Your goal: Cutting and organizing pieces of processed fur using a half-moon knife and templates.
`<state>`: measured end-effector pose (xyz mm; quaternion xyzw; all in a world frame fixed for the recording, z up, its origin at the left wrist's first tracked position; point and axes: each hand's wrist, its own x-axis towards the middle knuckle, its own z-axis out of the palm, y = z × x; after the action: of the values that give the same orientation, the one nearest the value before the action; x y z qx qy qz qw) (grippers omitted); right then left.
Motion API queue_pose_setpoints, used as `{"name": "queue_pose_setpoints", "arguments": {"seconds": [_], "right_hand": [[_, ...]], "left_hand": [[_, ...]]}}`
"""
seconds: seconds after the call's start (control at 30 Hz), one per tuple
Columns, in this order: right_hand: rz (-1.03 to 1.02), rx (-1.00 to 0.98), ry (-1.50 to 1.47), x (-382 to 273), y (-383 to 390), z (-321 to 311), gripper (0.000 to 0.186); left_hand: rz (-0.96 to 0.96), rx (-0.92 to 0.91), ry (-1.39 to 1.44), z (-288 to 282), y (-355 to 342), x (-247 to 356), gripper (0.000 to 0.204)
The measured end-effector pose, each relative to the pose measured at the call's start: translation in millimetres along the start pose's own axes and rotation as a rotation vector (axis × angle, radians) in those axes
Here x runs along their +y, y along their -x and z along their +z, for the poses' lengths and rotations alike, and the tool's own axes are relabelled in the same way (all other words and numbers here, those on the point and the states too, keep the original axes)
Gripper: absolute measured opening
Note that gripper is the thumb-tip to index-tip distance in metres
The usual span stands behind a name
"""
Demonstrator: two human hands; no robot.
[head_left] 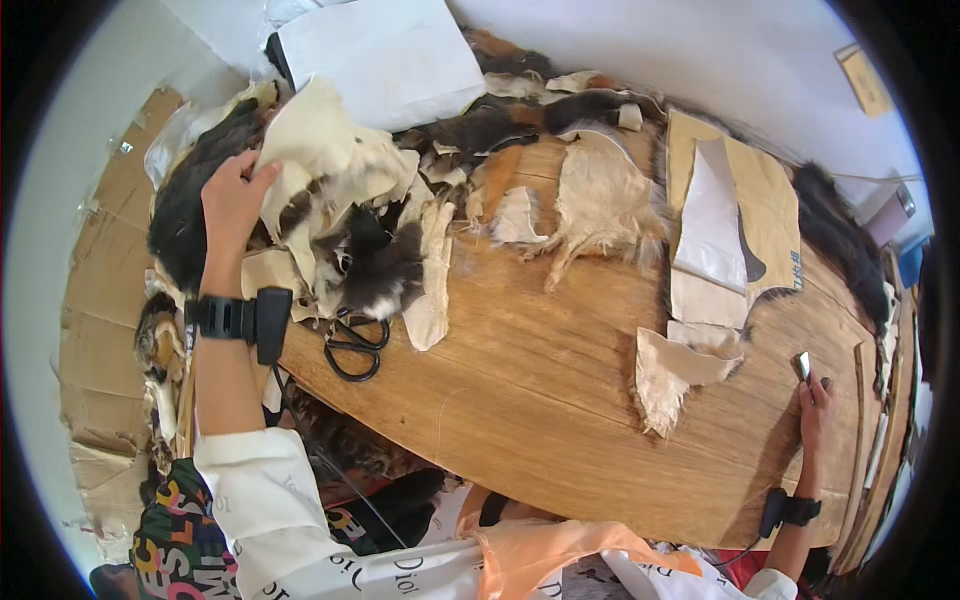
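At the left, my left hand [235, 200] is closed on the edge of a cream-coloured hide piece [315, 125], which it lifts over a heap of fur scraps. Dark and white fur scraps [375, 265] lie under and beside it. Near the table's right end, my right hand [816, 408] is closed around a short tool with a shiny flat metal end [803, 366] pointing up and away. Black-handled scissors [355, 350] lie at the front left edge of the table, their blades hidden under the scraps. A pale hide piece [602, 190] lies mid-table, skin side up.
On the wooden table [540, 370], paper patterns [712, 215] rest on hide at the right, near a smaller pale hide piece [665, 380]. A white sheet [380, 65] stands at the back left. Cardboard [110, 300] lines the left wall. Thin wooden strips [860, 450] lie far right.
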<state>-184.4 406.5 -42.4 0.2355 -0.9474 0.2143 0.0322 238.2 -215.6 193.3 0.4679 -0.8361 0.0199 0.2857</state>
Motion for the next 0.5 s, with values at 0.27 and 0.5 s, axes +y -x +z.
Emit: {"name": "queue_pose_setpoints", "arguments": {"seconds": [0.27, 0.5], "right_hand": [[0.020, -0.057, 0.012, -2, -1, -1, 0.033], [-0.072, -0.014, -0.004, -9, -1, -1, 0.029]], "left_hand": [[0.148, -0.017, 0.181, 58, 23, -3, 0.024], [0.551, -0.326, 0.066, 96, 120, 0, 0.013]]}}
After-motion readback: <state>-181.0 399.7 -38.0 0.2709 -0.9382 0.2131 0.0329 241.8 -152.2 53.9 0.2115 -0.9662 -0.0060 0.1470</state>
